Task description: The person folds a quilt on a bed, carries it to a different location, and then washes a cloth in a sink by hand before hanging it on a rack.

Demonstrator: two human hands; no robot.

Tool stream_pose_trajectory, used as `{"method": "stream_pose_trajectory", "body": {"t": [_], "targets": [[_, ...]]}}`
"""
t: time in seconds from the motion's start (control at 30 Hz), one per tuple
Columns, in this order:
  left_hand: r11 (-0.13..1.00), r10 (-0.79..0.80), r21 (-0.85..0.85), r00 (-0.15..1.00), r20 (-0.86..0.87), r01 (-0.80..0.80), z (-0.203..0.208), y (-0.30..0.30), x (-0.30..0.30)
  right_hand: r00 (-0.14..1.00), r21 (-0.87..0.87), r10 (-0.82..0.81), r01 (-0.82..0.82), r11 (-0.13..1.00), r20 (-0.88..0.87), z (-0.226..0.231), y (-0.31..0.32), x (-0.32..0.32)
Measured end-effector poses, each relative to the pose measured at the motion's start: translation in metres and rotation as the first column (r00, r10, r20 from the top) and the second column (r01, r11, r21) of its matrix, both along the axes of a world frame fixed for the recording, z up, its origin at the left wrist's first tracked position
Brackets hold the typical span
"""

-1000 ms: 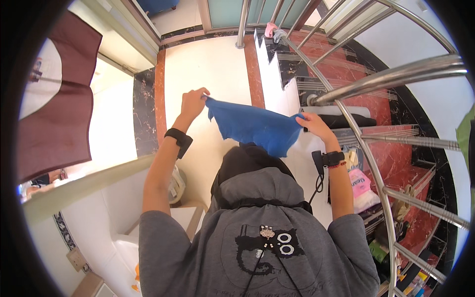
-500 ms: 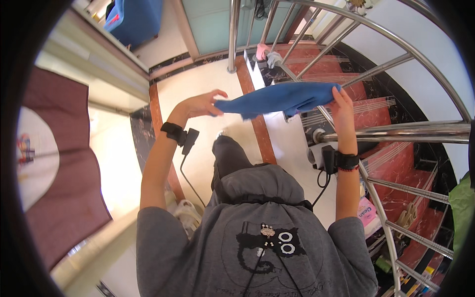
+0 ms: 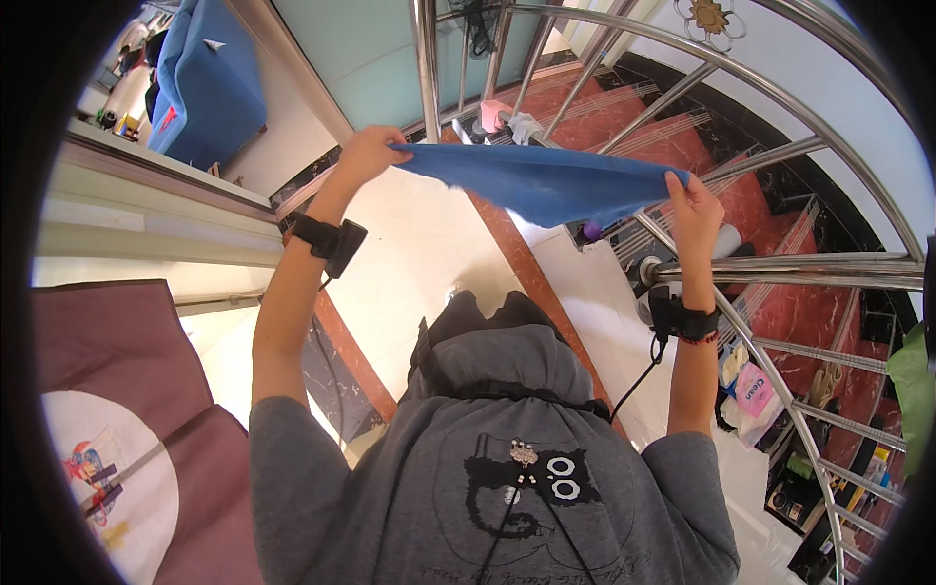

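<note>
A blue cloth (image 3: pixel 546 182) is stretched between my two hands, held out in front of me over the floor and the foot of the stairs. My left hand (image 3: pixel 372 154) pinches its left corner. My right hand (image 3: pixel 696 212) grips the opposite corner, thumb and fingers pressed together on it. The upper edge runs nearly straight from hand to hand, while the lower edge sags in the middle. Each wrist wears a black strap with a small box and a cable.
Metal railings (image 3: pixel 790 270) curve round red stairs (image 3: pixel 760 234) on the right. A pink cloth (image 3: pixel 494 115) and a grey cloth (image 3: pixel 526 129) lie near the railing's foot. A blue chair (image 3: pixel 210 93) stands at the far left, and a maroon curtain (image 3: pixel 127 341) hangs nearer. A pink package (image 3: pixel 754 390) sits at right.
My left hand has moved up and left and closed on the cloth's corner. The cloth is now pulled wider and hangs more open. My view has turned, and my right hand has shifted slightly right.
</note>
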State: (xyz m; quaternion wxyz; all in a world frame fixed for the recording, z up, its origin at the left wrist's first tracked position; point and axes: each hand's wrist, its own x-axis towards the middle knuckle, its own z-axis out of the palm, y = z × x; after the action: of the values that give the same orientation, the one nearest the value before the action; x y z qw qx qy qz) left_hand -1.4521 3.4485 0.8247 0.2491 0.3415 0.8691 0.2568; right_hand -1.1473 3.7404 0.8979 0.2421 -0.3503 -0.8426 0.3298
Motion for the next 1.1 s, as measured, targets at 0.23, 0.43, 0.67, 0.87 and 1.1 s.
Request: {"method": "stream_pose_trajectory", "body": {"t": [0.23, 0.43, 0.67, 0.87, 1.1], "targets": [[0.887, 0.103, 0.431, 0.982, 0.159, -0.162, 0.017, 0.013, -0.030, 0.982, 0.350, 0.092, -0.028, 0.936, -0.167, -0.001, 0.011, -0.022], [0.905, 0.040, 0.402, 0.970, 0.241, -0.137, 0.043, 0.020, -0.047, 0.796, -0.548, -0.149, -0.253, 0.798, -0.586, 0.013, 0.024, -0.022], [0.874, -0.249, 0.383, 0.952, -0.178, 0.300, 0.057, 0.035, -0.073, 0.959, -0.466, 0.083, -0.207, 0.860, -0.272, 0.027, 0.060, -0.017], [0.954, -0.114, 0.271, 0.684, 0.720, -0.125, 0.050, 0.096, -0.032, 0.962, -0.652, -0.106, -0.087, 0.753, -0.250, -0.016, 0.045, -0.045], [0.906, -0.351, 0.420, 0.472, 0.809, -0.047, 0.093, 0.156, 0.042, 0.937, 0.122, 0.269, -0.247, 0.961, -0.222, 0.025, -0.045, -0.110]]}}
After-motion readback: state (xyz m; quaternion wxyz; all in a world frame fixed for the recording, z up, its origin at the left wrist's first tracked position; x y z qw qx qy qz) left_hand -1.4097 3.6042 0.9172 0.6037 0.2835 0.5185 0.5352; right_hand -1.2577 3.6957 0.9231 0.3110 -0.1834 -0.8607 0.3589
